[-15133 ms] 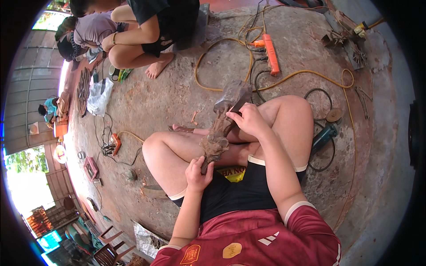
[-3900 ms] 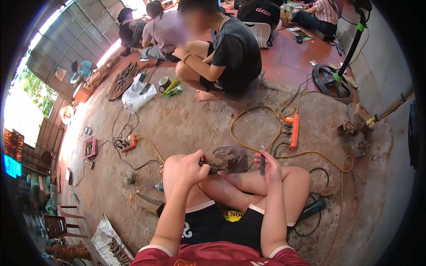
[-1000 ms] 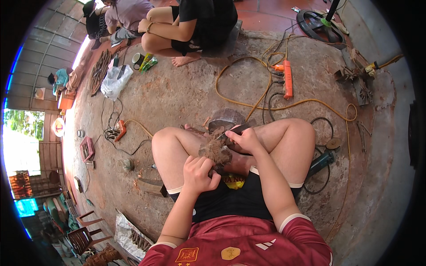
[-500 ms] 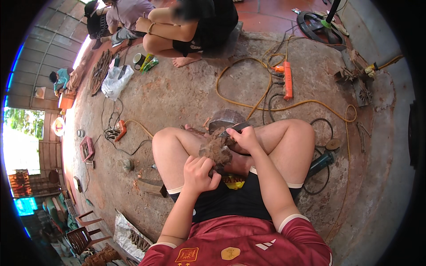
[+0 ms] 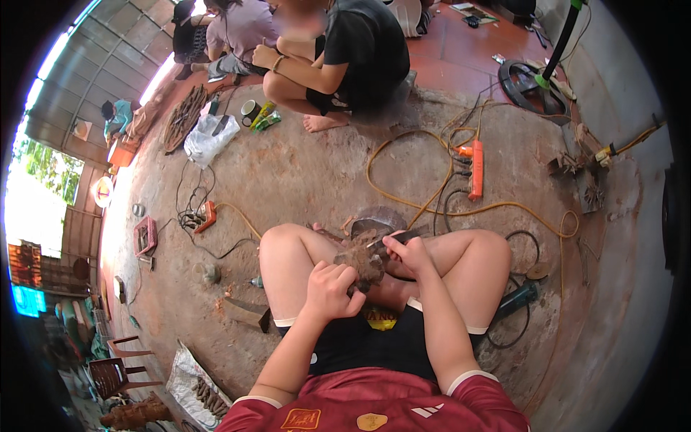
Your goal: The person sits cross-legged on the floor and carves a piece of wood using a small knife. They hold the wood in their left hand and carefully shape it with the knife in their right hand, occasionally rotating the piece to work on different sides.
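My left hand [image 5: 331, 290] is closed around the near end of a rough, brown carved piece of wood [image 5: 358, 263], held over my crossed legs. In my right hand [image 5: 408, 254] is a flat, dark tool [image 5: 412, 235], gripped from the right, with a pale narrow tip reaching the wood's upper right side. The tool's exact kind is too small to make out. Just beyond the carving, between my knees, sits a round wooden block [image 5: 381, 216], partly hidden behind it.
Beside my left leg lie a wooden wedge [image 5: 245, 312] and a glass jar [image 5: 206, 273]. A green power tool [image 5: 517, 301] is by my right leg. Orange power strips [image 5: 476, 170] and a yellow cable [image 5: 404, 140] spread ahead. A person in black [image 5: 371, 54] squats beyond.
The view has tilted up, so the scene sits lower in it. My right hand has turned the tool slightly against the wood; my left hand keeps its grip.
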The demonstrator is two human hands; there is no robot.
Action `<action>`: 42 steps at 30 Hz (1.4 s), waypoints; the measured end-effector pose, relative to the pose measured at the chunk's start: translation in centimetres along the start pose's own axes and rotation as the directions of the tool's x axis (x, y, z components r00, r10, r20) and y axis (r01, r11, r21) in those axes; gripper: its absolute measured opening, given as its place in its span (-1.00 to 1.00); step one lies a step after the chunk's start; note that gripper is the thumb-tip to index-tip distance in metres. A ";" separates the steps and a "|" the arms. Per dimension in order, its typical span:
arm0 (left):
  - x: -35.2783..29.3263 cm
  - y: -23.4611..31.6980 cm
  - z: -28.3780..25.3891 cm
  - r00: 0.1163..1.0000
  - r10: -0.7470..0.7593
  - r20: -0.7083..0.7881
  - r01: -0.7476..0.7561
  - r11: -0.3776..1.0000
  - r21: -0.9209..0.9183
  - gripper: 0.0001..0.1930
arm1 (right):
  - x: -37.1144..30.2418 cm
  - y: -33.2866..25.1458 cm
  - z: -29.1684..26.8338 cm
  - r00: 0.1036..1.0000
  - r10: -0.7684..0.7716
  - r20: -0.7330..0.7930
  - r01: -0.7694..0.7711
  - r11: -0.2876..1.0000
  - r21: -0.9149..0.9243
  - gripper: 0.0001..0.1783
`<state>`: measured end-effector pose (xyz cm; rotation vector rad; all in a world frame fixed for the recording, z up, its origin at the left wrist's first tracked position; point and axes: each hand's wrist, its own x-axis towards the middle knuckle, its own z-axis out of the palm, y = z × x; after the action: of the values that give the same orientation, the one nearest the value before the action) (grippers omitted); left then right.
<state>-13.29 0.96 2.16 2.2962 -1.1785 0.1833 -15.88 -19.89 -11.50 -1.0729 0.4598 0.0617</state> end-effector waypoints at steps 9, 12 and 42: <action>2.5 -1.8 -1.0 0.994 -0.105 0.030 0.104 0.994 0.044 -0.78 | 1.0 1.2 -1.4 0.964 -0.035 -0.264 0.059 0.995 0.081 -0.81; 2.7 -2.8 -0.7 0.960 -0.258 -0.107 0.266 0.962 0.065 -0.72 | 0.5 1.2 -0.6 0.980 -0.048 -0.191 0.050 0.999 0.005 -0.82; 15.1 -1.5 -0.5 0.946 -0.169 0.278 0.087 0.954 0.286 -0.73 | 1.3 -2.6 -4.5 0.879 -0.019 -0.476 0.172 0.945 0.279 -0.83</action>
<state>-2.90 -8.74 7.37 2.7079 -1.2022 -0.0624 -15.53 -25.22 -11.56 -0.7861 0.8234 -0.3614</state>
